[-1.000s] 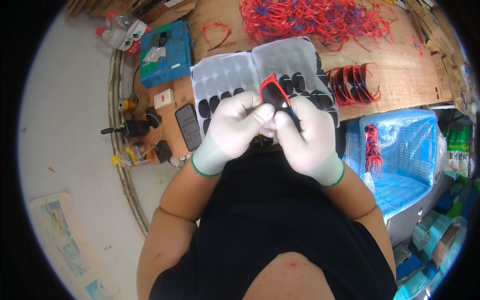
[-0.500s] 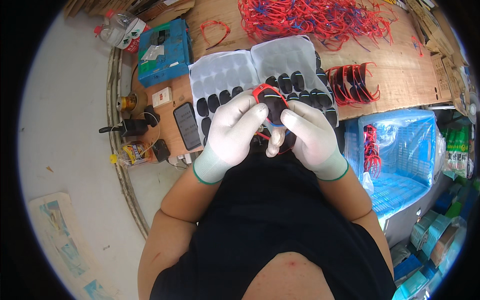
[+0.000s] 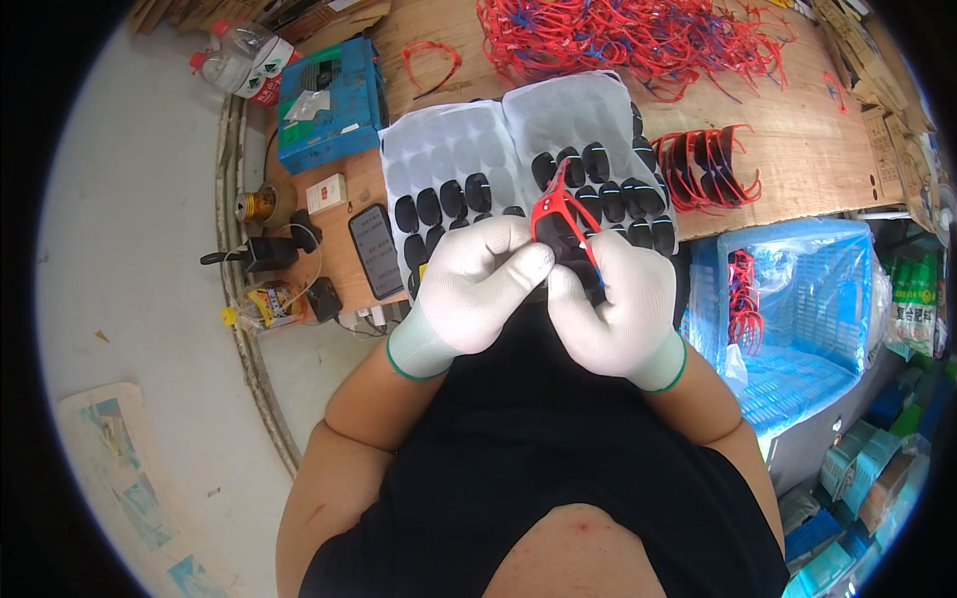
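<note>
Between my two white-gloved hands is a pair of red sunglasses (image 3: 552, 210) with a dark lens and a bit of blue. My left hand (image 3: 480, 284) pinches its left side between thumb and fingers. My right hand (image 3: 620, 304) closes on the other side, its thumb near the left thumb; its fingertips are partly hidden behind the frame. Just beyond the hands lie rows of dark lenses (image 3: 478, 191) on trays, partly covered by white sheets (image 3: 566, 113).
A heap of red and blue frames (image 3: 638, 40) lies at the back. Nested sunglasses (image 3: 706, 167) sit to the right, above a blue crate (image 3: 807, 299) lined with plastic. On the left are a phone (image 3: 375, 251), a blue box (image 3: 332, 105) and plastic bottles (image 3: 249, 62).
The sunglasses have been turned, so a red temple now points away from me. Both hands have moved slightly nearer to me, and the right one has rolled around the frame.
</note>
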{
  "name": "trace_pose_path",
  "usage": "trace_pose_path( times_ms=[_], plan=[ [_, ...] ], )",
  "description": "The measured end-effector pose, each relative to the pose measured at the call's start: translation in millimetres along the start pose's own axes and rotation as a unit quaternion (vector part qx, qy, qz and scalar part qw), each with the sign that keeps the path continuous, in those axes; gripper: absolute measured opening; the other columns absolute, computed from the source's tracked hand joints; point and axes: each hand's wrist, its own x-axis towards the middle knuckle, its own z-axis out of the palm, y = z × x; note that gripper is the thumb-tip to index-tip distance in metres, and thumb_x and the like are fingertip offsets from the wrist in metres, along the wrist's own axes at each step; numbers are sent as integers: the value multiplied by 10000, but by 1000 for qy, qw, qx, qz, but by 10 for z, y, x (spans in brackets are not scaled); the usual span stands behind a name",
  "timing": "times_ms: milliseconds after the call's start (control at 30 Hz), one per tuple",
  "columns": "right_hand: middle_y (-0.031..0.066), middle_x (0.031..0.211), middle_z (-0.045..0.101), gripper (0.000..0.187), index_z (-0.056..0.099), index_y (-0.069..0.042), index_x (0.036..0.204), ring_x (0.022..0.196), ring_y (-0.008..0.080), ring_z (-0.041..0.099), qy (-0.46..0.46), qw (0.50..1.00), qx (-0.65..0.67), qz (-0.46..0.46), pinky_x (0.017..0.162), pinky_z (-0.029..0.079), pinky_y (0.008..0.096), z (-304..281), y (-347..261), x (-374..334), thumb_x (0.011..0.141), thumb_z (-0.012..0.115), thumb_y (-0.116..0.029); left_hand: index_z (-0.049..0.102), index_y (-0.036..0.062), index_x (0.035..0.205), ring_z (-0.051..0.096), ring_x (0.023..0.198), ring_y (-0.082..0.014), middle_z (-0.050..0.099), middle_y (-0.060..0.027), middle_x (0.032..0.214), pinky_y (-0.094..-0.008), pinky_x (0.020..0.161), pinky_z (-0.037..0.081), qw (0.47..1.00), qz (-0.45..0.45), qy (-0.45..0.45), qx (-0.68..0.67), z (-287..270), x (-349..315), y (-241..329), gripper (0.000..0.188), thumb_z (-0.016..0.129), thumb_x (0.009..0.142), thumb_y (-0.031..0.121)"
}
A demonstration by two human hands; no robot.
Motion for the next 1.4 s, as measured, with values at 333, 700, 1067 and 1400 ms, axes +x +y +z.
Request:
trace_pose_path(
  times_ms=[333,700,1067,1400],
  plan=[
    [94,544,496,162,536,-18,816,437,249,552,-58,991,117,26,441,409,334,-66,171,32,850,684,-74,660,-10,980,554,845,-93,638,-30,942,-276,769,454,999,-6,8,47,-53,51,132,108,594,986,76],
    [108,531,480,223,517,-25,738,418,283,526,-6,999,20,-25,429,406,359,-196,241,82,844,698,-99,666,8,901,519,737,-63,610,8,790,-256,668,442,995,-86,12,49,122,226,148,201,619,1015,167],
    [113,700,577,148,626,-27,860,636,302,583,-13,987,138,83,606,460,391,-208,484,42,813,751,-89,625,-2,875,404,1418,-462,428,-352,1483,-429,1171,285,942,185,-40,277,-10,587,152,79,662,893,66],
    [199,765,638,201,587,-28,850,736,389,658,191,916,-221,276,622,489,508,-1225,1674,277,933,621,-208,665,38,1236,620,1167,-271,642,-186,1272,-380,997,471,913,-1,126,389,-1357,2422,-550,438,642,928,349]
  ],
)
